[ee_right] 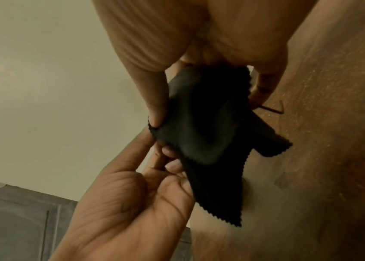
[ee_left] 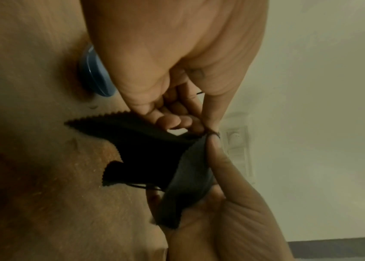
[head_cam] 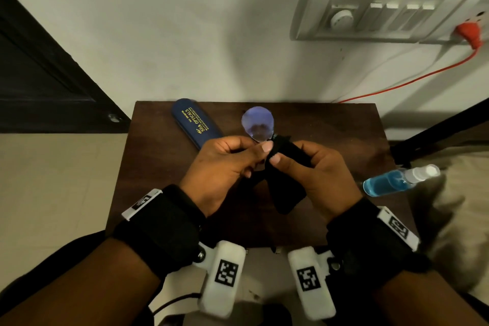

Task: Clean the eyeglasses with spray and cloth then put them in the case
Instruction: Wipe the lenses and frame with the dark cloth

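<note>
Wiping is under way: the right hand (head_cam: 321, 174) pinches the black cloth (head_cam: 287, 182) over one lens of the eyeglasses (head_cam: 258, 123), while the left hand (head_cam: 225, 167) pinches the frame. The glasses are held above the tabletop (head_cam: 158, 167), their long axis running away from the person, the bare lens toward the wall. The spray bottle (head_cam: 397, 180) lies right of the glasses; spraying seems done. The case (head_cam: 197, 123), left of them, lies shut; casing remains.

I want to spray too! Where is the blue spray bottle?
In the head view the spray bottle lies on its side at the right edge of the table, just right of the right hand.
</note>
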